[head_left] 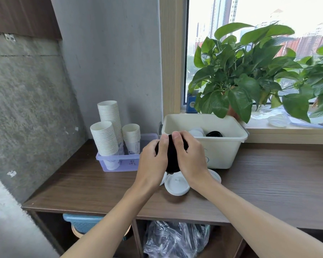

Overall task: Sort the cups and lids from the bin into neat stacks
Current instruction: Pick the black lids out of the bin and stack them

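Both hands hold a bundle of black lids [172, 159] between them, in front of the cream bin [222, 151]. My left hand [153, 162] grips its left side and my right hand [189, 155] curls over its top and right side. Inside the bin lie white lids [195, 131] and more black lids [214, 134]. A stack of white lids [176, 184] rests on the wooden counter [268, 183] just below my hands, with another white lid [215, 176] partly hidden behind my right wrist.
Three stacks of white paper cups [108, 127] stand in a clear purple tray [119, 162] left of the bin. Leafy potted plants [241, 81] fill the window sill behind. Under the counter sit a blue basket [82, 221] and a plastic bag [175, 239].
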`<state>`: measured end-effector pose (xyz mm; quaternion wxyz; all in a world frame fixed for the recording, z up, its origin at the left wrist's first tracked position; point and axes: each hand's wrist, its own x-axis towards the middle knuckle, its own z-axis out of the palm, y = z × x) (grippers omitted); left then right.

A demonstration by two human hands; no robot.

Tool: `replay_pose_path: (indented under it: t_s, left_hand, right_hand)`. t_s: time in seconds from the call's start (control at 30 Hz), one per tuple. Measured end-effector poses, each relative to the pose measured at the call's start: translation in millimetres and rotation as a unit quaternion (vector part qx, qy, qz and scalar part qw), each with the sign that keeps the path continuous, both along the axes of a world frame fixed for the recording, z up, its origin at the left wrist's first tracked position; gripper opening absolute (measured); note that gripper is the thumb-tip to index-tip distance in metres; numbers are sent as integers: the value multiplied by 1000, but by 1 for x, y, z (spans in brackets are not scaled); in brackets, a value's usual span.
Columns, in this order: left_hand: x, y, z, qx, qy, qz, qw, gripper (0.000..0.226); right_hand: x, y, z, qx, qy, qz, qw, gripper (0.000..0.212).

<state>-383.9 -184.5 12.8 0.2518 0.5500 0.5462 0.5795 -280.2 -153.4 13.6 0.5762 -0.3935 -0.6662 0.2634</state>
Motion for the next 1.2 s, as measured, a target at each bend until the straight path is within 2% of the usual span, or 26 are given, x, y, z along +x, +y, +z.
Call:
replay_pose_path:
  t_s: [0.13,0.27,0.47,0.73,0.8,0.87,0.93,1.07,1.2]
  left_hand:
    - [3,-1,6,22,62,57,996,62]
    - [1,1,2,31,32,40,998,61]
    - [3,-1,0,43,24,42,998,69]
    - [4,1,-6,79,37,50,995,51]
    - [6,3,-8,72,30,49,996,41]
    - [7,2,-9,54,44,55,996,42]
    - [5,3,-10,43,71,65,994,48]
    - [2,-1,-7,31,150,50,987,43]
    - [13,-2,-7,29,73,77,994,44]
  right_hand:
    - [-1,-3,3,-16,-5,-5,1000,27]
    - [-1,-2,6,-28,-29,-4,999,32]
    - [-1,-2,3,7,-14,-3,1000,35]
    - [0,-5,-4,28,8,-26,999,30]
    - [0,-6,-4,15,32,-36,999,30]
    - [0,-6,-4,-2,38,-41,998,30]
    - [3,-6,-2,-15,12,-26,999,33]
    - [10,-4,6,-32,-59,17,998,38]
    - [8,-2,5,-5,-62,-12,998,40]
